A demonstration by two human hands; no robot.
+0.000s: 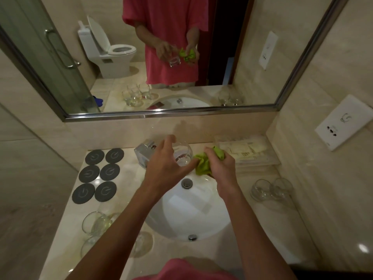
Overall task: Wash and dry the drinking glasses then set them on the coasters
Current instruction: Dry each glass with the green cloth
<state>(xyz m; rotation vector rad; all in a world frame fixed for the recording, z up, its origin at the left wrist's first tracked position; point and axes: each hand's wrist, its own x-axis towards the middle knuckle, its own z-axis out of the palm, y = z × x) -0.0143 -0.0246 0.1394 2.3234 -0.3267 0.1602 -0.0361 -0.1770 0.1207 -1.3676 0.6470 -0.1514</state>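
Far left on the counter (262,229), six dark coasters (99,174) lie in two columns, all bare; nearer the person, a cluster of glasses (96,223) stands by the left edge of the sink (193,211). Over the basin, just in front of the tap (144,153), the left hand (167,164) grips a glass (182,155) from above, fingers curled round its side. Touching it on the right, the right hand (222,164) is closed round a bunched green cloth (205,163). Further right, two more glasses (270,189) sit together on the counter. This looks like the drying step on one glass, with no coaster filled yet. Next, the cloth probably needs working inside and round the glass while the left hand turns it; then the glass goes left to a coaster. Wet glass may slip, so the grip should stay firm.
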